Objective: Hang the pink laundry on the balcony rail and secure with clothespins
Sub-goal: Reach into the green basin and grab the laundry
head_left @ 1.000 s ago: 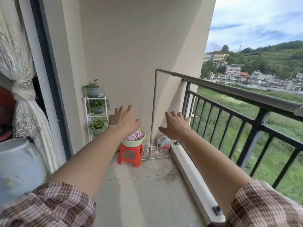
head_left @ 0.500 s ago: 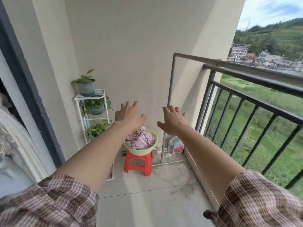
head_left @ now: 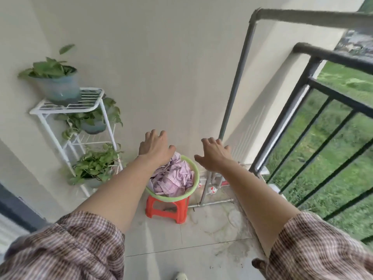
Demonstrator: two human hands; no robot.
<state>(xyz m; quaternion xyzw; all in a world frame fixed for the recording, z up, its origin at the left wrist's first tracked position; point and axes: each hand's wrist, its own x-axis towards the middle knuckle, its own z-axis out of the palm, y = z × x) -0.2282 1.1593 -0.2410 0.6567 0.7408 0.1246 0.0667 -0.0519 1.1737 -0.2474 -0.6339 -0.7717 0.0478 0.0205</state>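
Hands out front, our left hand point(head_left: 155, 148) and right hand point(head_left: 215, 156) fingers spread, holding nothing, pink laundry point(head_left: 173, 178) bunched in green basin point(head_left: 194, 170) on red stool point(head_left: 167, 207), balcony rail point(head_left: 331, 55) on our right

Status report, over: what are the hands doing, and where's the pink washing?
Left hand and right hand open, empty, stretched forward. Crumpled pink laundry in round green plastic basin on red plastic stool, not yet picked up. Nothing seen blocking.

One head cam, wide-angle, worn by the person.
Looks fwd & down at balcony floor point(head_left: 201, 235) & end wall point(head_left: 161, 57), both near; rail point(head_left: 333, 57) runs close along right.
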